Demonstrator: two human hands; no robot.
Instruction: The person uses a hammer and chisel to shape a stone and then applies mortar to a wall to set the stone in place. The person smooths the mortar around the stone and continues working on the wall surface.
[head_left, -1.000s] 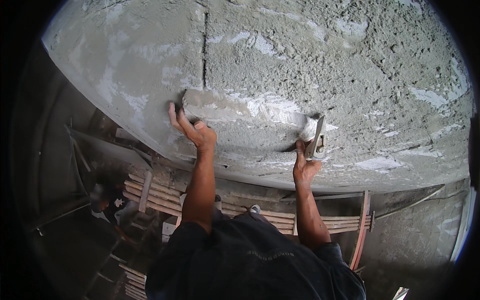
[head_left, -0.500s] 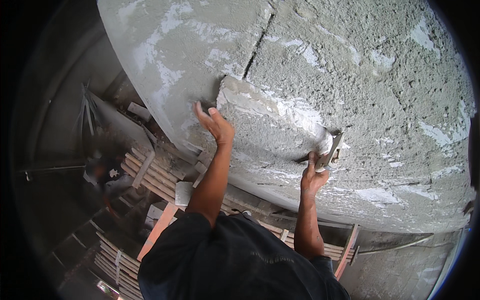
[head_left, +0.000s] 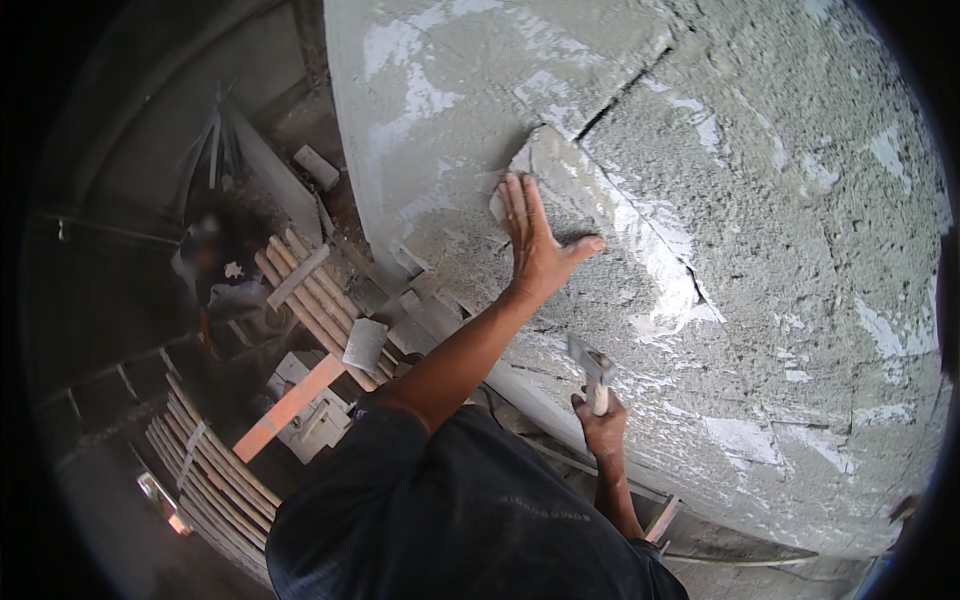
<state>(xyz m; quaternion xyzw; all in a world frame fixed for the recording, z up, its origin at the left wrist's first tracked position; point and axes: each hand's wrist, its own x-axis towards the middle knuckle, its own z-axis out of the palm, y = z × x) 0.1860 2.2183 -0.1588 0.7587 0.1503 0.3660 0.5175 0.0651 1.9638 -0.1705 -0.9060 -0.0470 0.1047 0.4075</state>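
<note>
My left hand (head_left: 535, 240) lies flat, fingers spread, on a rough grey concrete block (head_left: 610, 235) set in a block wall (head_left: 800, 200); the fingertips reach the block's upper left corner. Dark open joints run along the block's top and right edges. My right hand (head_left: 603, 428) is shut on the wooden handle of a small hammer (head_left: 590, 362), whose metal head points up just below the block, close to the wall face. Pale smears of mortar streak the wall around both hands.
Below the wall on the left lie bundled bamboo poles (head_left: 320, 300), an orange plank (head_left: 285, 410), a flat grey float (head_left: 364, 344) and wooden scaffold slats (head_left: 205, 470). Another person (head_left: 215, 265) stands farther down on the left.
The view has swung, so the wall now tilts to the right. My left hand stays on the block. My right hand with the hammer has dropped from the block's right edge to below it.
</note>
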